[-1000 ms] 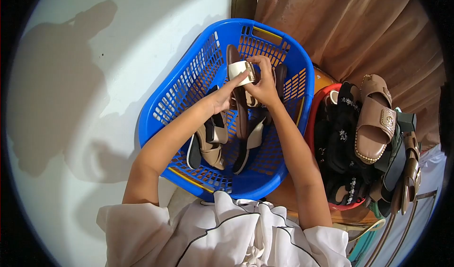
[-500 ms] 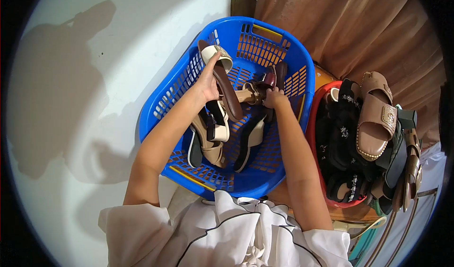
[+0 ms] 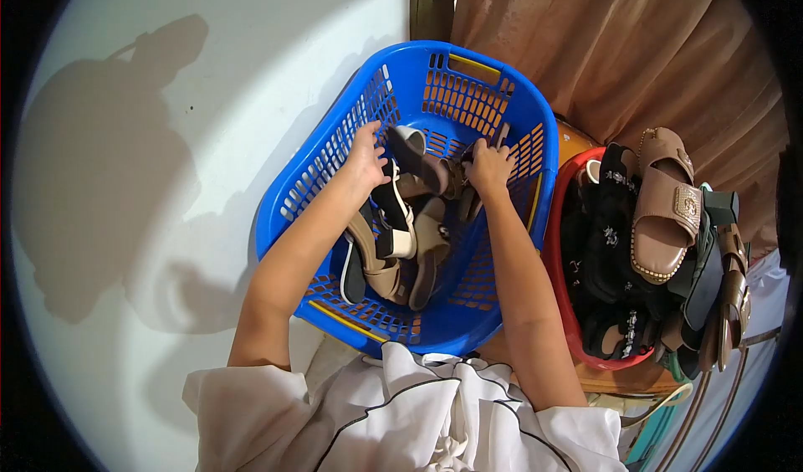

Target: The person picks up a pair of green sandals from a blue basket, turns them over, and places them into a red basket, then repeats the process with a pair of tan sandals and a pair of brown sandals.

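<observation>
A blue plastic basket (image 3: 351,331) holds several sandals. At the basket's left inner side is my left hand (image 3: 366,161), its fingers spread and holding nothing, beside a brown-soled sandal (image 3: 421,161). My right hand (image 3: 490,167) is closed on a dark sandal (image 3: 470,205) at the right inside the basket; its grip is partly hidden. Between the arms lie a black and cream heeled sandal (image 3: 396,239), a beige sandal (image 3: 381,276) and a taupe sandal (image 3: 431,250) with a round ornament.
A red tub (image 3: 559,263) heaped with black, brown and green sandals stands right of the basket on a wooden surface (image 3: 619,380). A tan sandal (image 3: 665,221) tops the heap. A white wall (image 3: 209,154) is at the left, a brown curtain (image 3: 602,45) behind.
My left hand has let go of the brown-soled sandal, which now lies lower in the basket. The taupe sandal now shows where a black-soled one lay. My right hand has shifted slightly.
</observation>
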The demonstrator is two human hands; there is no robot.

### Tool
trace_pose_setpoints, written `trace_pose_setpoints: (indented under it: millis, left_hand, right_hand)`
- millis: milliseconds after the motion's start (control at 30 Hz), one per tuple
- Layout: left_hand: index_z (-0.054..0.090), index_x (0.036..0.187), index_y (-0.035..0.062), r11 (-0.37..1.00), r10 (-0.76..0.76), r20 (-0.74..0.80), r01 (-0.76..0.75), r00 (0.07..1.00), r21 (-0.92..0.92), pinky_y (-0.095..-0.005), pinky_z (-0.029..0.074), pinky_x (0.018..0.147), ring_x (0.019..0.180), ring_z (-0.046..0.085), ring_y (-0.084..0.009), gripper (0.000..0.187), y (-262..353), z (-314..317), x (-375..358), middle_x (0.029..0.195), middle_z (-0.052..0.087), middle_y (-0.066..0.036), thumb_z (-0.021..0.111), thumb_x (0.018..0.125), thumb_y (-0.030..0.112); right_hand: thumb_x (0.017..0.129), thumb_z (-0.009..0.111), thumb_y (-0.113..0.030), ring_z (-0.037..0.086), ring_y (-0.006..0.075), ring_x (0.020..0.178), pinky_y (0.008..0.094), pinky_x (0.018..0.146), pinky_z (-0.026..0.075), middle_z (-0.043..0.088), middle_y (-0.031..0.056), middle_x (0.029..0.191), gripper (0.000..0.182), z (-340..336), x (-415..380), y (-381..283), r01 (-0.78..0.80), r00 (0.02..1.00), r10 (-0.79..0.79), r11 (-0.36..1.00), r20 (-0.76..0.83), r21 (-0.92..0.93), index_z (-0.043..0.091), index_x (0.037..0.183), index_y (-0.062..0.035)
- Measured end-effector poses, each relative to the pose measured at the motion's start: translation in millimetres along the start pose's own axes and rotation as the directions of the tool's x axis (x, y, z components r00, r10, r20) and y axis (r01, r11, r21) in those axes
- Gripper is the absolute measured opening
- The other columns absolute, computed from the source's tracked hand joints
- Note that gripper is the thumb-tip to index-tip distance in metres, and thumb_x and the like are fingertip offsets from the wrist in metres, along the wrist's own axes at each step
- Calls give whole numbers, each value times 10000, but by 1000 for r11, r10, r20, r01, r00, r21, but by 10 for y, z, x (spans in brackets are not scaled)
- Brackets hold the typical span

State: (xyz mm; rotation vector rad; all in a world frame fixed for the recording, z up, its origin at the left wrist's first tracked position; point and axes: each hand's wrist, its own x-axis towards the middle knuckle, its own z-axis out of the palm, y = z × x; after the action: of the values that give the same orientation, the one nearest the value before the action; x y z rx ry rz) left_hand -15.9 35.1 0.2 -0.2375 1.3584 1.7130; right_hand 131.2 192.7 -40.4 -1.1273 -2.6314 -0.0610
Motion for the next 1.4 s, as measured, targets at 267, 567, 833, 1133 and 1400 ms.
trace_pose_setpoints:
  millis: [267, 567, 833, 1133, 1400]
  left_hand:
    - [166, 1343, 97, 998, 12, 71, -17, 997, 63, -545, 64, 979, 1288, 108, -284, 793, 22, 14, -40, 1391, 137, -151, 513, 725, 451]
    - [375, 1181, 162, 917, 307, 524, -394, 795, 61, -441, 369, 867, 1056, 461, -194, 585, -1, 227, -502, 1105, 491, -47, 692, 689, 145]
    - [475, 1056, 87, 953, 301, 415, -249, 859, -175, -365, 465, 766, 877, 567, -208, 378, -39, 63, -56, 961, 568, -70, 627, 713, 43]
    - [366, 1138, 41, 875, 462, 240, -394, 854, -281, -380, 479, 759, 894, 542, -223, 533, 18, 7, 10, 1011, 512, -111, 633, 677, 9]
    - [300, 1197, 53, 709, 687, 155, -609, 710, -354, -316, 399, 882, 1031, 469, -187, 614, 99, 50, -133, 1106, 458, -87, 645, 691, 13]
  right_hand:
    - [661, 630, -161, 465, 274, 741, 381, 655, 334, 531, 85, 697, 209, -554, 56, -40, 187, 895, -14, 919, -446, 346, 476, 757, -58]
    - [637, 595, -17, 390, 244, 630, 339, 602, 322, 432, 65, 620, 181, -933, -195, -277, 669, 697, -218, 540, -683, 510, 421, 675, -49]
    - [634, 583, 17, 387, 229, 611, 317, 555, 330, 419, 67, 613, 177, -917, -188, -353, 746, 659, -350, 421, -666, 517, 418, 670, -38]
    - [681, 642, -70, 410, 258, 641, 347, 559, 354, 455, 79, 642, 216, -964, -279, -488, 677, 733, -487, 451, -475, 581, 434, 733, -42]
    - [715, 624, -132, 419, 274, 862, 328, 759, 355, 439, 131, 905, 315, -992, -240, -481, 654, 754, -278, 391, -594, 647, 448, 953, -25]
